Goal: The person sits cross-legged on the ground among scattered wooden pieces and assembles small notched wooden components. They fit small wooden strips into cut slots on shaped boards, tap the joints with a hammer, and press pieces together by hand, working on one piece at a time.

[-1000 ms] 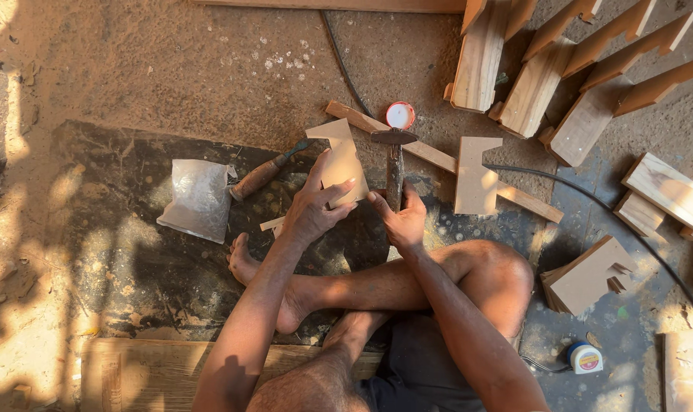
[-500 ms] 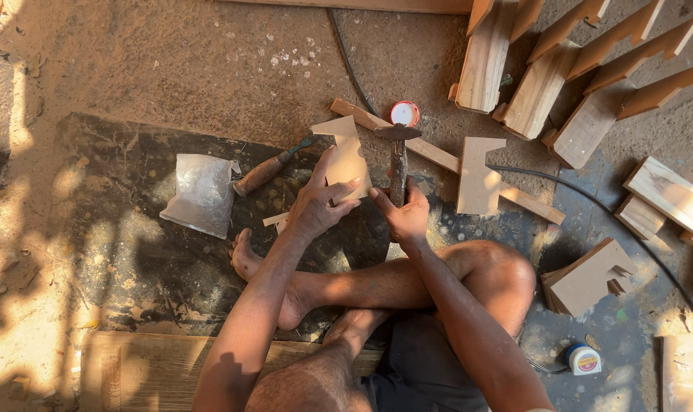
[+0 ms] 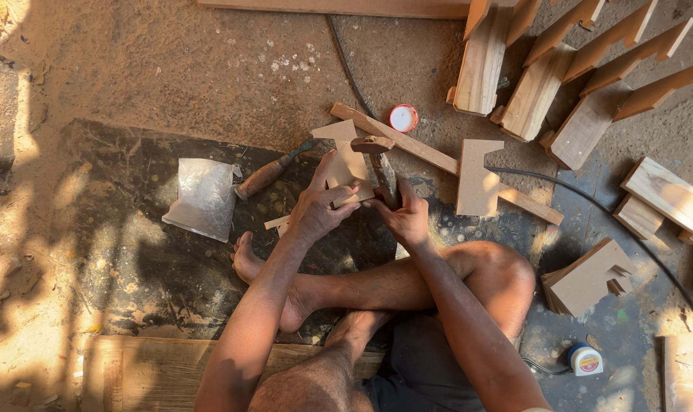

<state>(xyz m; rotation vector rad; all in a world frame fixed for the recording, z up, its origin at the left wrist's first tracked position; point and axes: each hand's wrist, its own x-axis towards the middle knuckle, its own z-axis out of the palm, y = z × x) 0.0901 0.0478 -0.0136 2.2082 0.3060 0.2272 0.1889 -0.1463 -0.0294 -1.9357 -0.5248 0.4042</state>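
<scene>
A: What is each hand doing?

B: The left hand (image 3: 319,206) presses a small wood piece (image 3: 348,164) down on the floor (image 3: 171,76), fingers (image 3: 327,169) spread over its face and closed around its near edge. The right hand (image 3: 407,217) is wrapped around the handle of a hammer (image 3: 381,164), whose head sits just above the top of the piece.

A: And where is the piece?

B: On the dark mat (image 3: 133,267) in front of the crossed legs, leaning against a long batten (image 3: 407,143). A chisel (image 3: 274,172) lies just left of it, with a plastic bag (image 3: 204,198) beyond that.

A: How should the hammering be done?

B: As I judge it, keep the left fingertips low and away from the top, since the hammer head is very close to them. Short, light taps from the wrist suit a piece this thin better than a full swing. Hold the piece flat so it cannot rock.

A: Any hazards nearby?

B: The bare foot (image 3: 255,267) is near, so a slip could go that way. A black cable (image 3: 590,202) runs past the T-shaped offcut (image 3: 480,179) to the right, well clear of the hands. The red lid (image 3: 403,118) and the notched boards (image 3: 560,69) above are out of reach.
</scene>
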